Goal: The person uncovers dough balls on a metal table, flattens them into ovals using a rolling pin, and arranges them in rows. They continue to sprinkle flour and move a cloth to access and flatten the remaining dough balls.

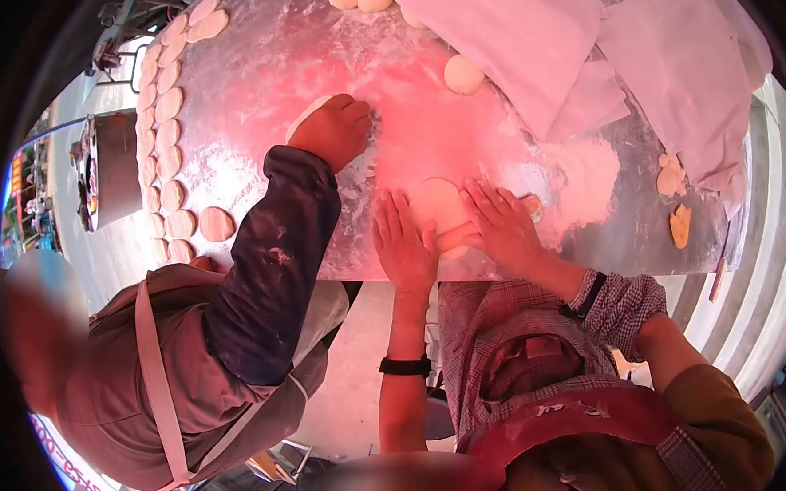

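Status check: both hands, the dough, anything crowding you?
Left hand and right hand flat on rolling pin. Dough round under it. Co-worker's hand close alongside.

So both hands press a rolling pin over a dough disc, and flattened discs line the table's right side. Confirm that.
Wrong side. The head view shows the flattened discs lining the left side of the table; left hand and right hand do press the rolling pin over the dough disc.
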{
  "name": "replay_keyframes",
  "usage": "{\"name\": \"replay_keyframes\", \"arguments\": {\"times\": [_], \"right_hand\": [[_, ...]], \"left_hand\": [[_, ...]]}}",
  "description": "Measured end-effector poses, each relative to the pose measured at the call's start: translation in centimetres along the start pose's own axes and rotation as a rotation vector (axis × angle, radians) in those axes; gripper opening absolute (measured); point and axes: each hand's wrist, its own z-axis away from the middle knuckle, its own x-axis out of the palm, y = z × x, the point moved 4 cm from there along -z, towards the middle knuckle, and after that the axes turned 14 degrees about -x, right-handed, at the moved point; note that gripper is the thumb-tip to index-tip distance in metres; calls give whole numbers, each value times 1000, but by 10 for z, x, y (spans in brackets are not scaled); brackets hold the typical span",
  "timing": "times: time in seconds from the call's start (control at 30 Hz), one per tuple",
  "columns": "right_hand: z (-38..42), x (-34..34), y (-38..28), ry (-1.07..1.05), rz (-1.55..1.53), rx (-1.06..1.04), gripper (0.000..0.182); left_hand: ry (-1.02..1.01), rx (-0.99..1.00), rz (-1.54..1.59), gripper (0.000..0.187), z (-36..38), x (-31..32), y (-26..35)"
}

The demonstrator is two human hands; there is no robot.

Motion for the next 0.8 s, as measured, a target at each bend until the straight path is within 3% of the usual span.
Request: {"name": "replay_keyframes", "arguments": {"times": [0.1, 0.2, 0.27, 0.3, 0.33, 0.4, 0.43, 0.5, 0.57, 0.6, 0.67, 0.73, 0.8], "right_hand": [[67, 6, -26, -40, 64, -117, 55], [72, 11, -16, -30, 34, -118, 48], [70, 2, -12, 3, -6, -101, 43], [68, -5, -8, 33, -43, -97, 39], [72, -7, -2, 28, -34, -96, 39], [87, -14, 10, 65, -32, -2, 35], [89, -18, 13, 62, -42, 1, 35], [88, -31, 24, 94, -71, 167, 34], [80, -38, 30, 113, -99, 247, 33], [80, -42, 36, 130, -120, 331, 32], [76, -50, 38, 171, -131, 383, 31], [72, -55, 40, 207, -149, 428, 30], [72, -53, 40, 204, -217, 483, 31]], "left_hand": [[-79, -45, -139, 73, 65, 9, -8], [-60, -118, -174, 80, 59, 5, 8], [-42, -512, 523, 95, 29, 2, 18], [55, -454, 422, 106, 16, -5, 29], [21, -521, 376, 107, 12, -2, 27], [-96, -574, 476, 85, 8, 13, 13], [-99, -580, 466, 85, 6, 14, 5], [-273, -473, 501, 45, -6, 14, -1], [-288, -596, 710, 22, -36, 7, -24], [-157, -615, 800, 27, -60, 11, -55], [500, -518, 349, 46, -116, -47, -19], [625, -300, 258, 58, -154, -57, 18], [232, -65, 458, 63, -180, -32, 48]]}}
